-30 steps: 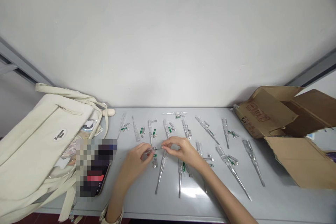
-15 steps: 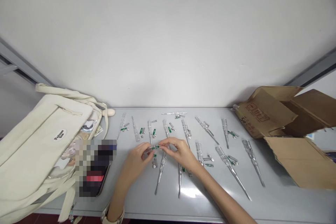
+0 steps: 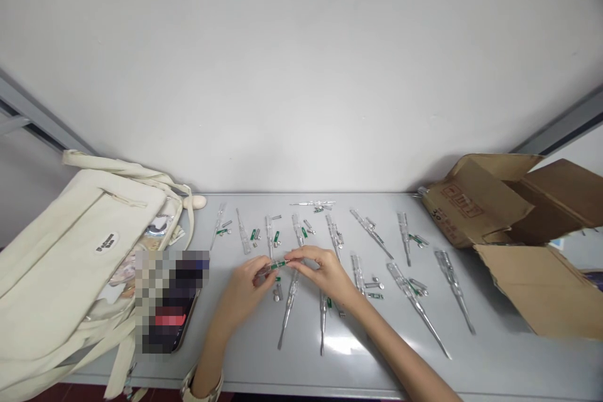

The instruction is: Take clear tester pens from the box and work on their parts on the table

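Observation:
My left hand (image 3: pixel 245 289) is closed on a clear plastic piece with a small green circuit board (image 3: pixel 277 265) at it. My right hand (image 3: pixel 326 271) pinches the other end of the green board with thumb and fingertips. Whether the board sits inside the plastic is too small to tell. Just below the hands lie a clear tester screwdriver (image 3: pixel 291 301) and another tester screwdriver (image 3: pixel 323 325), partly hidden by my right hand. Near my left fingers rest a small silver cylinder (image 3: pixel 279 292) and button-like round pieces (image 3: pixel 276 296).
Several more clear tester screwdrivers (image 3: pixel 418 304) lie across the grey table (image 3: pixel 377 364), with green boards and silver parts beside them. A cream bag (image 3: pixel 61 251) and a phone (image 3: pixel 172 308) are at left. An opened cardboard box (image 3: pixel 459 201) stands at right.
Both hands stay almost in place around the green circuit board. My right fingers have shifted very slightly at its end.

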### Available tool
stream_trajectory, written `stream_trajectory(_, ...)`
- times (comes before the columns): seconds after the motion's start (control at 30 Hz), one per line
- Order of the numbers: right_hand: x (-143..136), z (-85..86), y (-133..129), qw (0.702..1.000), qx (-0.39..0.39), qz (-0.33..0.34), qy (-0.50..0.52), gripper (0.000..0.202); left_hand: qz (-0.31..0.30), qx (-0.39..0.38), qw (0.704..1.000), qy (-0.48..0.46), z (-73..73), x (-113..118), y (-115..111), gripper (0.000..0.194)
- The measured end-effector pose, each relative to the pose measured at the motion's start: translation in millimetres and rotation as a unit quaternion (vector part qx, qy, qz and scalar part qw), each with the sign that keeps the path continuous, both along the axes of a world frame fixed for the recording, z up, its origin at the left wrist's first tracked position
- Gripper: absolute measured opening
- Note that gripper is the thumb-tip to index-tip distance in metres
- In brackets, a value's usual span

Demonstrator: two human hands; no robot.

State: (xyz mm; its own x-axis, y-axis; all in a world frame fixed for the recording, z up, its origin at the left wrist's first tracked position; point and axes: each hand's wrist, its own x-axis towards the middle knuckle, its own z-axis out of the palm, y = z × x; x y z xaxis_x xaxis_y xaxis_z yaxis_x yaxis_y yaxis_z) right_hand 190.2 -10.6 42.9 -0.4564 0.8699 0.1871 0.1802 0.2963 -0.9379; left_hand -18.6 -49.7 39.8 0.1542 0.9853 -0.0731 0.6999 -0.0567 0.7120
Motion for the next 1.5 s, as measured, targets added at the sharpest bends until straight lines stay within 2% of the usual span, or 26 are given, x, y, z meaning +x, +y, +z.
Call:
stream_trajectory(0.33,1.3,3.2,-3.6,0.998,0.054,0.03,-0.019,0.017,-0.004,-0.031,0.998,-0.047,-0.7,-1.7,0.9,0.033)
stream_trajectory(0.57,-1.5,5.5,-3.2,0.997,0.054,0.043,0.027,0.016,-0.005,-0.042,0.998,-0.05,5.2,-0.7,1.3,0.033)
stream_trajectory(0.83,-3.0,3.3,-2.0,0.998,0.046,0.03,0.033,0.017,-0.004,-0.052,0.998,-0.046,7.5,-0.2,1.1,0.034)
stream_trajectory(1.2,-3.1,2.6,-2.1,0.999,-0.005,0.015,0.045,0.014,0.008,-0.039,0.998,-0.055,7.0,-0.4,1.9,0.031)
stream_trajectory(1.5,-6.2,-1.8,-2.1,0.998,-0.009,0.002,0.064,0.01,0.007,-0.049,0.996,-0.072,8.3,0.5,1.0,0.032)
